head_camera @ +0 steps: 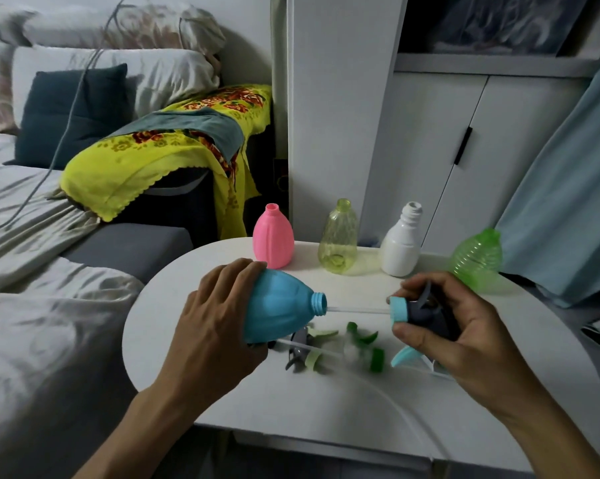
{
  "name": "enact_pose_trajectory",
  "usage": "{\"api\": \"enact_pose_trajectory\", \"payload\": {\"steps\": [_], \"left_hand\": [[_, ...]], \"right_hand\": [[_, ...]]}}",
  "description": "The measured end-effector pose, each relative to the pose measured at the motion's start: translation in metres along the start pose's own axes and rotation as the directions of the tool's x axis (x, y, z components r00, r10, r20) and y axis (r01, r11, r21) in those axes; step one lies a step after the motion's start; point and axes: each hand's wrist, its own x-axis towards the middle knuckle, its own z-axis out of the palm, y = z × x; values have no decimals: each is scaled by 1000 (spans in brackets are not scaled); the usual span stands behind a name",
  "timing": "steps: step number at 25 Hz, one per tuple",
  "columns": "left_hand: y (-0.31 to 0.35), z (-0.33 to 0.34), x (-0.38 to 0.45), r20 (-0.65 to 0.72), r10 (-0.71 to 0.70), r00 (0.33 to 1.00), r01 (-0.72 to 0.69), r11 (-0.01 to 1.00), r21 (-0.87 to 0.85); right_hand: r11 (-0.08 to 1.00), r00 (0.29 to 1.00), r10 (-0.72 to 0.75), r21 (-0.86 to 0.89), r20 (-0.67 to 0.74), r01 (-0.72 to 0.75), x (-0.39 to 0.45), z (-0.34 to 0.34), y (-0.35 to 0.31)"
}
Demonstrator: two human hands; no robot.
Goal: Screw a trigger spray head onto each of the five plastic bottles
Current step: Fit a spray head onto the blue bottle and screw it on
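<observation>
Left hand [215, 326] wraps around the wide base of the blue bottle [277, 309], fingers curled over its top side, holding it tipped on its side above the tabletop [326, 402] with the threaded neck pointing right. Right hand [464, 323] is closed around a trigger spray head [419, 314] with a light blue collar and grey body; thumb and fingertips pinch it just behind the collar, and its light blue trigger lever sticks out below the palm. The clear dip tube [357, 310] of that head runs level from the collar toward the bottle's mouth, its tip at or just inside the opening, while collar and neck are apart

No brand, label or writing can be read on any bottle or spray head

Four uncapped bottles stand upright along the far edge of the tabletop: a pink bottle [273, 236] just behind the left hand, a clear yellow-green bottle [338, 236], a white bottle [402, 243], and a ribbed green bottle [476, 259] near the right hand. Beneath the held parts lie loose spray heads [333, 347] in grey, pale green and dark green, blurred and tangled with their tubes

Left of the tabletop are a bed with rumpled sheets [32, 271] and a yellow floral cloth [153, 146]; behind stands a white cabinet [447, 140], with a pale blue curtain [568, 188] at right
</observation>
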Motion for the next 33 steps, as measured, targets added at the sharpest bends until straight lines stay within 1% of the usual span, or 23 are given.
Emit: {"api": "enact_pose_trajectory", "payload": {"steps": [5, 7, 12, 16, 23, 25, 27, 29, 30, 31, 33], "left_hand": [[19, 7, -2, 10, 93, 996, -93, 996, -4], [25, 10, -2, 7, 111, 994, -111, 994, -7], [30, 11, -2, 0, 104, 995, -104, 995, -3], [33, 15, -4, 3, 98, 995, -98, 995, -12], [29, 15, -7, -2, 119, 993, -118, 993, 7], [29, 16, -7, 5, 125, 992, -125, 992, 4], [26, 17, -6, 15, 123, 992, -122, 992, -17], [23, 16, -6, 32, 120, 992, -119, 992, -52], [22, 15, -6, 45, 128, 991, -125, 990, -65], [20, 15, -6, 60, 141, 988, -136, 988, -79], [18, 15, -7, 91, 165, 982, -154, 981, -121]], "right_hand": [[991, 997, -14, -131, 74, 23, -4, 25, 9], [989, 998, -33, -142, 57, 41, -5, 28, 9], [981, 996, -81, -173, 27, 85, -5, 26, 10], [976, 995, -95, -195, 39, 101, -5, 28, 12], [957, 993, -119, -269, -23, 109, -8, 33, 12], [949, 991, -134, -287, 11, 132, -9, 35, 10], [971, 994, -78, -219, 72, 92, -9, 29, 12], [994, 975, 42, -110, 220, -18, -7, 13, 11], [992, 950, 95, -102, 297, -67, -6, 6, 10], [987, 924, 127, -141, 362, -80, -6, 0, 8], [959, 877, 149, -282, 456, -17, -7, -5, 9]]}}
